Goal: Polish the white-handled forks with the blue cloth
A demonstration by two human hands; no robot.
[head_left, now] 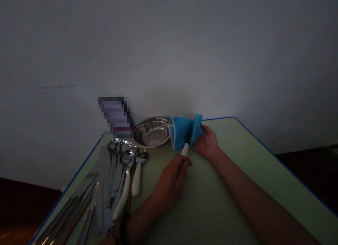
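Note:
My left hand (173,180) is closed around the white handle of a utensil (185,150). The utensil's far end goes into the folds of a blue cloth (182,130), where a dark bit of it shows; its kind is hidden. My right hand (207,143) grips the cloth from the right side, fingers partly behind it. Just left of the cloth, against the wall, is a shallow steel bowl (151,133). Several spoons (128,156), some with white handles, lie left of my left hand.
Several knives and other long metal cutlery (71,209) cover the table's left side. A blurred-out phone-like device (117,116) leans on the wall (169,55) at the back left. The pale green table (227,129) has a blue edge.

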